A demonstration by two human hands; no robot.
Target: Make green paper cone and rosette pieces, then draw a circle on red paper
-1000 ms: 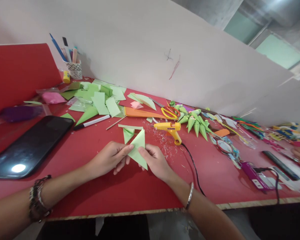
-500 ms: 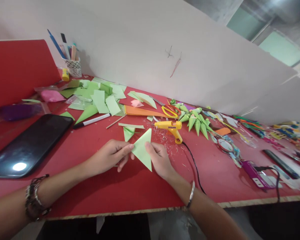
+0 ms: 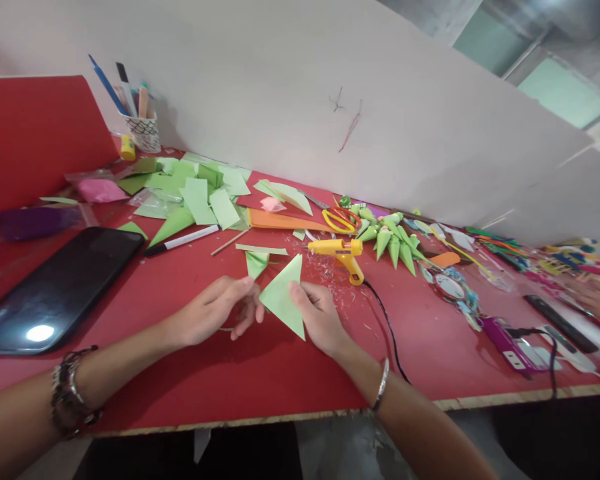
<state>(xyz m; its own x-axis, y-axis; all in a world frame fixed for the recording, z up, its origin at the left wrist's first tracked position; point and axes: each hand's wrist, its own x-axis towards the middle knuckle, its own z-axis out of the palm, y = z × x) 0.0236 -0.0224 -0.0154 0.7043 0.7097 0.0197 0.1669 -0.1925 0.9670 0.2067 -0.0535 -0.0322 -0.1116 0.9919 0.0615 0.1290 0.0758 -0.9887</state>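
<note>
One loosely spread left hand (image 3: 223, 310) is beside the left corner of a pale green paper triangle (image 3: 283, 300), contact unclear, above a red table (image 3: 240, 390); the right hand (image 3: 323, 320) pinches the paper's right edge. Probably light, easily creased; best held by edges.

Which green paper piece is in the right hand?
The pale triangle, pinched by the right hand; the loose sheets and green cones lie on the table.
</note>
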